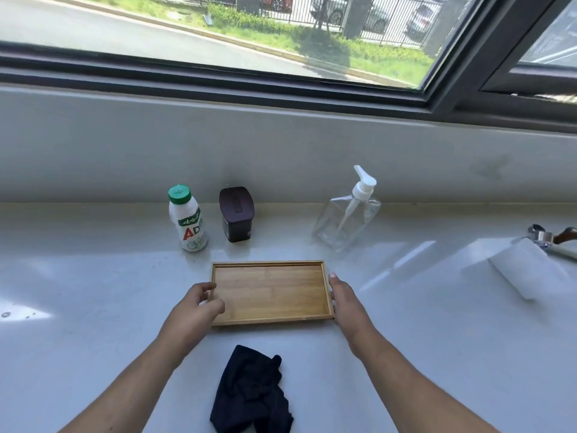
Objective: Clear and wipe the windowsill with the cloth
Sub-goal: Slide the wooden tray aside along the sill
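Note:
An empty wooden tray point(274, 292) lies flat in the middle of the white windowsill point(93, 292). My left hand point(196, 307) curls over the tray's left edge, thumb on its rim. My right hand point(343, 300) rests flat against the tray's right edge, fingers straight. A crumpled dark cloth point(251, 392) lies on the sill just in front of the tray, between my forearms. Behind the tray stand a white drink bottle with a green cap point(186, 218), a dark lidded jar point(236, 214) and a clear pump bottle point(349, 214).
At the right edge of the sill lie a white roll-like object point(527, 267) and a metal tool with a handle point(549, 237). A grey wall rises behind the bottles to the dark window frame point(281, 89). A few small spots mark the sill's left side point(6, 314).

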### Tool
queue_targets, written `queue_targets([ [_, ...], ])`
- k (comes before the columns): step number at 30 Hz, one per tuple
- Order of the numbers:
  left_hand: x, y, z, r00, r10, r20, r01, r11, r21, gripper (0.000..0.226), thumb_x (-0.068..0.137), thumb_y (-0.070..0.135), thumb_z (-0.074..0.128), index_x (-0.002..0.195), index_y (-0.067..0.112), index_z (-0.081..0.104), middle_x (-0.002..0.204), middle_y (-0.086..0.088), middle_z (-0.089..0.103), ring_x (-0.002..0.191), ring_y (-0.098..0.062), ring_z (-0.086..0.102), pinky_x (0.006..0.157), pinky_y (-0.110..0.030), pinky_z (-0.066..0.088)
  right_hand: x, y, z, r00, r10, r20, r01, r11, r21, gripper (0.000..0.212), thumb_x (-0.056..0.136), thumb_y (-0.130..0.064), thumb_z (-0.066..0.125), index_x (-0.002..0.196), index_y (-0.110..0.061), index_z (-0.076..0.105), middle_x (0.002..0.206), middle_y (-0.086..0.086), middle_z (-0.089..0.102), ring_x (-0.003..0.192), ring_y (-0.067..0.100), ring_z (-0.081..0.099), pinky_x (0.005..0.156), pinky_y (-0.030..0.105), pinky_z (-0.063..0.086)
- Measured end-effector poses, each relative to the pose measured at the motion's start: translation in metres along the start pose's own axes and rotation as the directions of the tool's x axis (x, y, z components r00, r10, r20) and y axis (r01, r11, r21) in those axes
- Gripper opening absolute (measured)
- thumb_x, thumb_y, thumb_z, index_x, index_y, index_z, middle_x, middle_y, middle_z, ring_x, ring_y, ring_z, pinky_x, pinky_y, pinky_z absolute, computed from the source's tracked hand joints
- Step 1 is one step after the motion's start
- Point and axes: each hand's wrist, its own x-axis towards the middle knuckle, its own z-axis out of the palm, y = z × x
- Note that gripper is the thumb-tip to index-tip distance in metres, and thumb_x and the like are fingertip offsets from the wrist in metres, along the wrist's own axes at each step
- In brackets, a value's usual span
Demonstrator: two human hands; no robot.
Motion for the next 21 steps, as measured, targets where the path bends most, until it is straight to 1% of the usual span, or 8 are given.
queue_targets([
  [4,-0.016,0.015,0.049,0.997,0.006,0.071,-0.006,1.0,0.003,0.066,0.058,0.051,0.063,0.124,0.05,0.059,0.132,0.012,0.064,0.115,-0.018,0.064,0.103,-0.053,0.053,-0.005,0.017,-0.065,0.999,-0.011,-0.035,0.012,0.999,0.031,0.064,0.088,-0.082,0.036,0.132,-0.038,0.052,0.139,-0.006,0.059,0.131,0.019,0.053,0.118,0.049,0.038],
  [6,-0.023,0.029,0.085,0.993,0.009,0.12,-0.011,1.0,0.011,0.056,0.058,0.049,0.064,0.113,0.057,0.061,0.13,0.017,0.064,0.113,-0.014,0.065,0.103,-0.052,0.053,-0.005,0.026,-0.108,0.998,-0.003,-0.065,0.006,0.999,0.045,0.068,0.084,-0.082,0.037,0.134,-0.039,0.053,0.14,-0.008,0.059,0.133,0.018,0.053,0.119,0.049,0.037],
  [8,-0.028,0.052,0.133,0.988,0.026,0.149,-0.032,0.999,0.036,0.051,0.057,0.049,0.064,0.107,0.059,0.063,0.128,0.02,0.064,0.111,-0.011,0.066,0.102,-0.05,0.054,0.0,0.037,-0.16,0.996,0.012,-0.086,-0.007,0.998,0.067,0.069,0.08,-0.083,0.038,0.133,-0.041,0.053,0.141,-0.008,0.058,0.134,0.018,0.052,0.119,0.05,0.036],
  [9,-0.031,0.058,0.145,0.986,0.021,0.163,-0.029,0.998,0.048,0.052,0.057,0.048,0.064,0.109,0.057,0.064,0.128,0.019,0.063,0.11,-0.011,0.067,0.102,-0.05,0.054,0.003,0.039,-0.174,0.996,0.018,-0.092,-0.012,0.998,0.064,0.068,0.079,-0.083,0.038,0.131,-0.042,0.053,0.141,-0.007,0.058,0.134,0.018,0.052,0.119,0.049,0.036],
  [12,-0.034,0.094,0.219,0.979,0.027,0.204,-0.046,0.995,0.088,0.057,0.058,0.048,0.064,0.116,0.048,0.065,0.128,0.017,0.061,0.112,-0.013,0.066,0.103,-0.05,0.054,0.02,0.05,-0.249,0.993,0.034,-0.11,-0.025,0.996,0.082,0.069,0.076,-0.085,0.04,0.13,-0.044,0.052,0.139,-0.006,0.058,0.134,0.019,0.052,0.12,0.049,0.035],
  [15,-0.031,0.135,0.288,0.976,0.03,0.216,-0.051,0.995,0.09,0.058,0.058,0.047,0.064,0.116,0.046,0.065,0.129,0.015,0.061,0.113,-0.013,0.065,0.104,-0.05,0.053,0.049,0.056,-0.322,0.991,0.037,-0.127,-0.027,0.997,0.074,0.072,0.072,-0.088,0.038,0.128,-0.045,0.052,0.136,-0.006,0.059,0.13,0.02,0.054,0.118,0.05,0.036],
  [18,-0.018,0.176,0.345,0.978,0.038,0.204,-0.055,0.995,0.082,0.057,0.06,0.045,0.065,0.117,0.045,0.065,0.13,0.011,0.06,0.116,-0.017,0.064,0.106,-0.051,0.052,0.084,0.052,-0.382,0.99,0.019,-0.136,-0.01,0.998,0.066,0.069,0.075,-0.089,0.036,0.125,-0.044,0.053,0.131,-0.004,0.061,0.125,0.022,0.056,0.115,0.05,0.039],
  [21,0.002,0.216,0.386,0.983,0.052,0.174,-0.067,0.994,0.082,0.051,0.064,0.042,0.066,0.115,0.042,0.064,0.128,0.01,0.061,0.113,-0.018,0.064,0.105,-0.053,0.052,0.125,0.037,-0.423,0.988,-0.023,-0.155,0.029,0.999,0.038,0.073,0.077,-0.089,0.033,0.127,-0.041,0.055,0.128,-0.006,0.062,0.122,0.019,0.055,0.105,0.04,0.039],
])
